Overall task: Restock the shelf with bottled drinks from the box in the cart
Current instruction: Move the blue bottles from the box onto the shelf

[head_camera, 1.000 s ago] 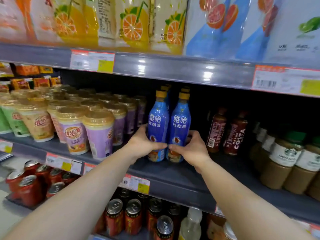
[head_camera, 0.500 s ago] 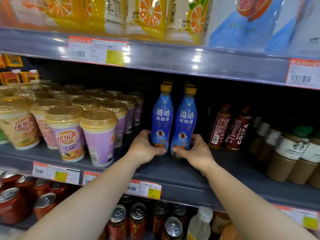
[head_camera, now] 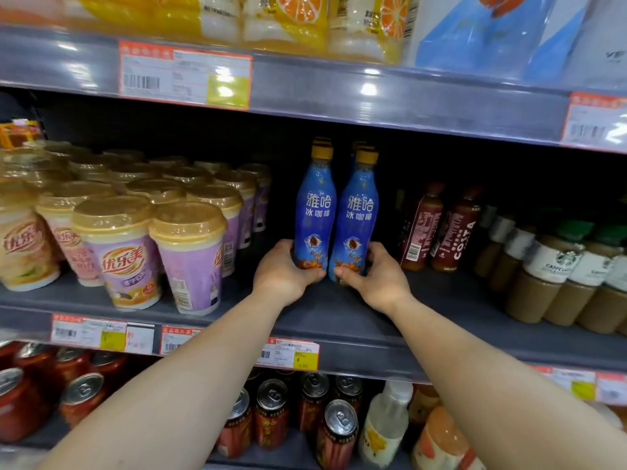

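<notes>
Gripping two blue bottles side by side on the middle shelf point(head_camera: 339, 320), set back from its front edge. Left hand point(head_camera: 281, 271) is clamping the base of the left blue bottle point(head_camera: 314, 212), fingers curled round it. Right hand point(head_camera: 376, 278) is wrapping the base of the right blue bottle point(head_camera: 356, 218) likewise. Both are standing upright, touching each other, more yellow caps showing behind them. Milk tea cups point(head_camera: 190, 252) are sitting toward the shelf's left end, brown coffee bottles point(head_camera: 454, 228) just beside on the right. Red cans point(head_camera: 336, 432) are lining the shelf below.
</notes>
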`<state>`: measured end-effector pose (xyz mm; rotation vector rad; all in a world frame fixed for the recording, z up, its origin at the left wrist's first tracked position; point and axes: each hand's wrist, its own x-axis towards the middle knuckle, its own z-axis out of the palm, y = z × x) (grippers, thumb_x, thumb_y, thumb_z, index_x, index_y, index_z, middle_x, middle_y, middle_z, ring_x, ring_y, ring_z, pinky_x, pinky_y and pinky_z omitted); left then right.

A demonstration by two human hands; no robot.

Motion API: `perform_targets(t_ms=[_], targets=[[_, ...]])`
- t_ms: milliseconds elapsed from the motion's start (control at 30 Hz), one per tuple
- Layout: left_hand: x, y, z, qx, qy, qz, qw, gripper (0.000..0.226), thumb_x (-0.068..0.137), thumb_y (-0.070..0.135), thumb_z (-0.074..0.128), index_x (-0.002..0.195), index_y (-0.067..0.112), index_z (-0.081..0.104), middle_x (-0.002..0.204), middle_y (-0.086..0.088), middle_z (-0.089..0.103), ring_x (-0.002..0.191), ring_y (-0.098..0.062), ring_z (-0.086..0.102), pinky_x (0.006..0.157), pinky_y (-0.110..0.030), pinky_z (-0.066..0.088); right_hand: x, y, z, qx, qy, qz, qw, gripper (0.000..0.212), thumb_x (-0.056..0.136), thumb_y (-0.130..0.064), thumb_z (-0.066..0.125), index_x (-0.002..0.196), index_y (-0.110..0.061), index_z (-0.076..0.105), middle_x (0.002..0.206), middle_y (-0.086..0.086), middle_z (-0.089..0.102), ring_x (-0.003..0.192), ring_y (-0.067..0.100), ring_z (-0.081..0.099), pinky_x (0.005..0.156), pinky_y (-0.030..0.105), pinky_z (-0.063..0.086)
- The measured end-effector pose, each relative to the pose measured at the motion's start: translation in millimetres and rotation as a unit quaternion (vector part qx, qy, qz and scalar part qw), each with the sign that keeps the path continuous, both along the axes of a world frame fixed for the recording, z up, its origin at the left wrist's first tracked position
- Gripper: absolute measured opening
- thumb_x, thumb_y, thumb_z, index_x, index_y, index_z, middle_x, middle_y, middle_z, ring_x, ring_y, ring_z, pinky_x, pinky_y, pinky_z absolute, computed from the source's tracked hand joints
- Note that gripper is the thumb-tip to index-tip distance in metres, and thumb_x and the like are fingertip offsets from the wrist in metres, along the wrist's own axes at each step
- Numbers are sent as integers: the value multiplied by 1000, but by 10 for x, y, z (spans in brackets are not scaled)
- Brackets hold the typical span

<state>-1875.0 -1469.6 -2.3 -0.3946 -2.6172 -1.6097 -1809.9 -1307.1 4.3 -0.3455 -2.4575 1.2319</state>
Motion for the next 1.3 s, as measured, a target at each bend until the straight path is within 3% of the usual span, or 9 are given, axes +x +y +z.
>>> perform_targets(t_ms=[200,300,400,500,600,767,900,1067,1300], targets=[[210,-7,144,14,-6,12,1000,76,64,32,87,129,17,50,118,1,61,103,-18,61,90,-34,51,193,-36,144,-29,-15,11,999,81,77,-33,79,142,-15,36,138,4,54,120,18,56,99,29,46],[551,63,222,-41,89,92,991,79,67,39,83,133,15,47,129,-11,53,120,-29,52,97,-38,45,502,10,255,35,-4,6,999,78,82,-37,74,145,-13,34,143,7,48,129,22,48,97,26,41],[1084,285,323,-90,160,99,978,69,75,43,75,132,16,47,133,-11,48,124,-33,44,99,-42,40,953,187,307,125,-1,-11,992,70,86,-45,66,144,-18,37,144,6,47,131,22,46,101,30,40],[1650,721,359,-189,173,24,966,69,82,53,64,139,20,42,140,-10,45,129,-33,40,103,-42,36,1604,534,291,179,-22,-41,983,68,90,-48,58,147,-19,34,147,5,43,133,24,43,106,34,38],[2389,1358,276,-292,197,-86,932,72,81,60,59,141,24,42,144,-6,43,130,-32,39,105,-41,35,2491,1100,127,274,-64,-99,955,68,92,-50,51,149,-18,31,151,7,39,139,26,33,114,38,29],[3903,2650,68,-341,236,-235,879,67,82,60,56,139,27,43,144,-7,42,133,-31,37,109,-42,30,4306,2256,-178,334,-182,-217,899,65,91,-58,41,147,-27,30,153,9,34,141,33,26,114,47,27],[4944,3607,16,-316,264,-328,850,68,83,64,53,140,29,41,145,-3,43,133,-29,38,109,-43,34,5562,2917,-208,294,-228,-299,879,68,93,-59,41,151,-28,23,156,8,29,145,31,22,116,47,26],[6062,4737,-65,-283,298,-428,805,67,86,63,52,142,28,41,144,-2,45,132,-29,40,107,-45,37,6877,3613,-280,246,-230,-415,845,66,93,-56,44,149,-25,29,152,7,36,141,29,28,114,43,29],[7119,6290,-404,-264,309,-538,739,67,87,63,51,144,30,38,150,1,40,136,-27,36,108,-44,37,7962,4753,-563,190,-278,-515,788,66,92,-56,45,149,-27,29,154,9,32,144,29,24,115,45,28]])
